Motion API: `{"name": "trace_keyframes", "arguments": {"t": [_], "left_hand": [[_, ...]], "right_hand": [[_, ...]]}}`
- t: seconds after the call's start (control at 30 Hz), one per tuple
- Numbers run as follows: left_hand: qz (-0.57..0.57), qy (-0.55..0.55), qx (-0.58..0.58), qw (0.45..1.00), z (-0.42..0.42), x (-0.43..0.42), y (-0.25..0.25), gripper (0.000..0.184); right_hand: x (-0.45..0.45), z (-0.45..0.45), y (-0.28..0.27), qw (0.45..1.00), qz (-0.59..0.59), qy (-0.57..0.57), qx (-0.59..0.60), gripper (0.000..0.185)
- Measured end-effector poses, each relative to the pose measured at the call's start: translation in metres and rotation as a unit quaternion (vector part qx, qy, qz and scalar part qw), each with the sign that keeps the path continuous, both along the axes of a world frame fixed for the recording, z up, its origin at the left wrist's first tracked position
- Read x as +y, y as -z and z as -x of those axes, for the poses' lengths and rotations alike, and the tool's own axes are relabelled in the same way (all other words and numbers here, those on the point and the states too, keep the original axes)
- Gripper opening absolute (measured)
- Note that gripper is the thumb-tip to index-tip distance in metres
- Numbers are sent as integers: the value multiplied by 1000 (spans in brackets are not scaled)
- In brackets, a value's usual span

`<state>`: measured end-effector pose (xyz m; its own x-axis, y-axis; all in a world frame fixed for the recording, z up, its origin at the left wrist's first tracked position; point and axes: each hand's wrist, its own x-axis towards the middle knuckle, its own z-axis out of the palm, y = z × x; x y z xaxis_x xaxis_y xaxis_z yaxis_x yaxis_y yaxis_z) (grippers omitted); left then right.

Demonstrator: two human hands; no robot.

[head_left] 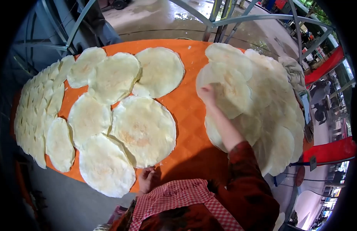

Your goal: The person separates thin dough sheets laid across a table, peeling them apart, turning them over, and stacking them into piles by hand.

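Note:
Thin, round, pale flatbread sheets lie on an orange table (pixel 186 127). On the right, my right hand (pixel 207 93) is closed at the left edge of a large overlapping pile of sheets (pixel 263 100), its fingers apparently pinching the edge of a top sheet (pixel 228 92) that looks blurred. At the table's near edge, my left hand (pixel 148 179) rests just below a big round sheet (pixel 143 131), fingers bent; whether it holds anything is hidden. Beside it on the left lies another sheet (pixel 106 165).
More sheets (pixel 153 71) are spread over the middle and left, with dense overlapping rows (pixel 37 107) at the far left. A crumpled cloth (pixel 293 71) lies at the right edge. Metal bars (pixel 248 18) stand beyond the table.

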<state>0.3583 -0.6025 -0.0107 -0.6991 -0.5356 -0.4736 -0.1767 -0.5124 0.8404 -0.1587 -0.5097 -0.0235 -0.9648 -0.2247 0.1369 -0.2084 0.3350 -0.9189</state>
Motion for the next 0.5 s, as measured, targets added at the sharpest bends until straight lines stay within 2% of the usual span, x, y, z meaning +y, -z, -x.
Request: {"name": "trace_keyframes", "arguments": {"t": [0.03, 0.07, 0.13, 0.2, 0.23, 0.33, 0.37, 0.4, 0.43, 0.47, 0.5], "left_hand": [[-28, 0, -3, 1000, 1, -2, -5, 8], [-26, -5, -15, 1000, 2, -3, -5, 8], [-73, 0, -6, 997, 11, -6, -22, 9], [-54, -27, 33, 998, 7, -5, -2, 9], [-75, -25, 23, 997, 9, -7, -11, 9], [-83, -27, 40, 995, 6, -10, -6, 9], [-89, -28, 49, 994, 5, -10, -5, 9], [-102, -32, 71, 992, 6, -11, -3, 9], [-114, -37, 89, 989, 6, -10, -1, 8], [-124, -41, 107, 986, 4, -10, 2, 8], [-131, -23, 88, 987, -2, -13, 9, 7]], "right_hand": [[-41, -14, -9, 958, 169, -7, -230, 17], [-76, -21, -9, 938, 182, -2, -295, 22], [-126, -7, 2, 940, 61, 15, -336, 31], [-166, -1, 7, 931, 131, 117, -320, 32], [-181, -1, 9, 922, 160, 164, -313, 32], [-204, 15, 12, 876, 231, 178, -385, 36], [-208, 29, 8, 942, 166, 96, -276, 40], [-207, 27, -35, 959, 210, 28, -190, 45], [-232, 58, -30, 970, 234, 10, -66, 37], [-240, 54, -88, 985, 166, -31, 20, 29], [-245, 40, -160, 995, -38, -39, 79, 25]]}}
